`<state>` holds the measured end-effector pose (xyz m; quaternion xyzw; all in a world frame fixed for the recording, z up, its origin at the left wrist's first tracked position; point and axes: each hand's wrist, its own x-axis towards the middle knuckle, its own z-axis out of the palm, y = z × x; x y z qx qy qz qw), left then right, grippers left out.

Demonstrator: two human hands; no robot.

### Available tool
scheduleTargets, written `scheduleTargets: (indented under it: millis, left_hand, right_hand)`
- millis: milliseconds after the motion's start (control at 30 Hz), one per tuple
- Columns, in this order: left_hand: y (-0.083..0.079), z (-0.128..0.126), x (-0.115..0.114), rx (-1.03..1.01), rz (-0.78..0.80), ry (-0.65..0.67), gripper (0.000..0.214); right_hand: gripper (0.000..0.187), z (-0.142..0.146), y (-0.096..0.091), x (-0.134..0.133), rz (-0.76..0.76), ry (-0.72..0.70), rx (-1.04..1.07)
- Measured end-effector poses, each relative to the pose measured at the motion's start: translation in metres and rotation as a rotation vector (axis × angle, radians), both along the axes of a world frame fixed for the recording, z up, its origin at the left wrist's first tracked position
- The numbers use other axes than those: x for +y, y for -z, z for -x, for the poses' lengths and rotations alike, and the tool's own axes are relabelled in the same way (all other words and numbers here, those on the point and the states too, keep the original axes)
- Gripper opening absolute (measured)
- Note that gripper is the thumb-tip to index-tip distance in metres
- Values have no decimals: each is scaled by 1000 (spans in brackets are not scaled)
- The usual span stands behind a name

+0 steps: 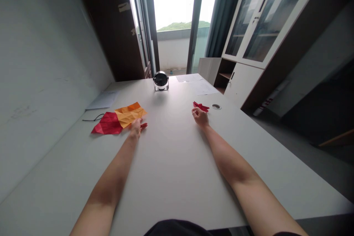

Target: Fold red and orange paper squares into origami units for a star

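On the left of the white table, a creased orange paper sheet overlaps a creased red paper sheet. My left hand rests at the orange sheet's lower right corner, its fingers drawn together. A small reddish shape shows at its inner side; whether it is folded paper or fingers is unclear. Across the table my right hand is closed, fingers curled, against a small red folded paper piece. That piece has pointed ends and is partly hidden behind the hand.
A round black device on a metal stand is at the far edge. White papers lie at the back right, more paper at the left wall. A black cord and a round cable hole are nearby. A cabinet stands beyond.
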<state>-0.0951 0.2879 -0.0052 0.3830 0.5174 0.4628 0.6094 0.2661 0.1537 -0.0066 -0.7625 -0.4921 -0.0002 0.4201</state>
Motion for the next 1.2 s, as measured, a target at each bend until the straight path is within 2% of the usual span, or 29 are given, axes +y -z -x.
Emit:
scheduleTargets:
  millis: [167,300,433,633,733,833,967,1067,1200]
  left_hand:
    - [4,-8,-7,120,-112,-6,20]
    - [8,-15,-17,361,-325,77,20]
    - [7,-19,-26,535,-474,152,21]
    - [1,-17,-33,711,-577,186,33]
    - [-2,-18,-38,724,-611,230,33]
    - [-2,-20,-42,695,-618,257,24]
    - [-1,-23,-44,667,-654,271,10]
    - [-4,-24,-47,707,-770,232,11]
    - [-13,-28,-57,844,-978,201,19]
  right_hand:
    - [22,0,-1,0,-3,0,-6]
    - [22,0,0,1,-14,-13,-18]
    - [20,3,0,1,-29,-21,-24]
    - [20,14,-2,2,-39,-41,-59]
    - [20,24,-3,4,-64,-92,-95]
    - [20,41,-5,4,-71,-167,-139]
    - [20,72,-10,2,-115,-357,-244]
    - [16,91,-15,-1,-140,-482,-366]
    - [20,101,-19,-3,-166,-525,-487]
